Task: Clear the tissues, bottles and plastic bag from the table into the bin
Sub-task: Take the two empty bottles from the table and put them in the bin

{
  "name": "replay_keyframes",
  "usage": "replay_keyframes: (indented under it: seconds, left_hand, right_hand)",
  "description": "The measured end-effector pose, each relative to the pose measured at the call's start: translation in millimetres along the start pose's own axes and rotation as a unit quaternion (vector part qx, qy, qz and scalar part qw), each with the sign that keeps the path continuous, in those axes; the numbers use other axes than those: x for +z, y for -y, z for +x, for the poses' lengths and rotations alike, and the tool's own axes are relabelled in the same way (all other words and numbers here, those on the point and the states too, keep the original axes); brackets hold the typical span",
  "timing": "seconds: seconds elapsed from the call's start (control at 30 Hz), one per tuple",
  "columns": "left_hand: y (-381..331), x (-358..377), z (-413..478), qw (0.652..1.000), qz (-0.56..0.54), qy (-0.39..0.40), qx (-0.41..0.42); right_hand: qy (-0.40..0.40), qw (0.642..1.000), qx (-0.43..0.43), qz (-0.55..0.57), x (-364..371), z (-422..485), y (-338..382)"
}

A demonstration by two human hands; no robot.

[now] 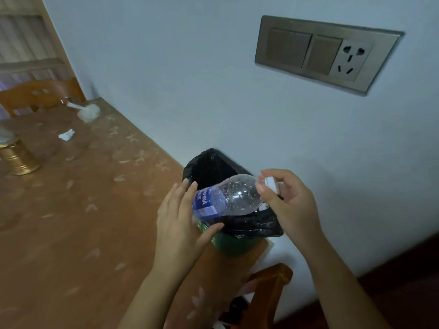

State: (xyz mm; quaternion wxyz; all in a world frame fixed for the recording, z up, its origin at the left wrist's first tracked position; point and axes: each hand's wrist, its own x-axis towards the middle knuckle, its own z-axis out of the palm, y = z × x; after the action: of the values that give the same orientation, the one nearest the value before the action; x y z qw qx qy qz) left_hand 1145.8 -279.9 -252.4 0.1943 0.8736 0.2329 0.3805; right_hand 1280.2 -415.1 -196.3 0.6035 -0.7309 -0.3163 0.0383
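Over the black-lined bin [237,244], right grip [289,205] pinches the empty bottle [232,195].

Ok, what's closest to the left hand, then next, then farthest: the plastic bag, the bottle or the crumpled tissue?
1. bottle, touching the left hand, over the bin.
2. crumpled tissue, farther up the table.
3. plastic bag, at the far end, by the wall.

Bottle [234,195] label [206,203]: read "UAFINA" in white on blue, its start out of sight.
Small print: was too blurred to read.
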Motion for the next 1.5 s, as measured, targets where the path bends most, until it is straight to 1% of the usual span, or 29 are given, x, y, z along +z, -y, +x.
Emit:
replay_keyframes:
  seconds: [0.07,0.17,0.27,0.33,0.47,0.57,0.8,1.03,1.1,1.2,1.3,1.5]
  left_hand:
    - [2.6,3.8,5.3,1.0,0.014,-0.019,0.016]
    - [9.1,14.9,11.7,0.999,0.015,-0.01,0.03]
    - [16.9,31.0,12.5,0.999,-0.006,0.042,0.026]
    - [20.4,40.3,11.2,0.996,-0.036,0.083,0.001]
    - [27.4,54.4,9.2,0.989,-0.039,0.135,-0.036]
    - [33.5,63.8,8.4,0.988,-0.022,0.146,-0.041]
    - [38.2,68.3,6.4,0.991,0.004,0.131,-0.028]
    - [30.6,63.5,4.2,0.988,0.052,0.145,-0.03]
    - [25.6,59.1,1.7,0.987,0.068,0.139,-0.043]
    - [18.6,50.0,-6.0,0.987,0.101,0.111,-0.054]
    - [13.9,39.0,-20.8,0.983,0.139,0.09,-0.076]
    - [5.5,9.7,-59.3,0.962,0.24,0.052,-0.121]
  right_hand:
    - [-0.044,0.999,-0.009,0.003,-2.1,4.1,1.1]
    - [-0.104,0.994,-0.023,0.022,-3.8,8.1,-0.2]
    - [-0.14,0.989,-0.036,0.024,-4.0,11.4,-10.4]
    - [-0.144,0.989,-0.037,0.008,-3.2,12.5,-20.7]
    - [-0.124,0.988,-0.046,-0.083,3.0,12.0,-48.3]
    - [-0.093,0.985,-0.052,-0.133,12.0,13.3,-68.0]
    - [0.0,0.981,-0.038,-0.188,30.6,12.4,-83.0]
    - [0.061,0.974,-0.051,-0.213,27.4,14.7,-89.2]
    - [0.075,0.969,-0.076,-0.225,26.7,14.7,-87.4]
    - [0.087,0.956,-0.136,-0.243,28.1,13.5,-84.3]
    - [0.12,0.941,-0.184,-0.259,33.2,8.6,-80.5]
    - [0.19,0.922,-0.247,-0.229,56.0,-17.4,-69.3]
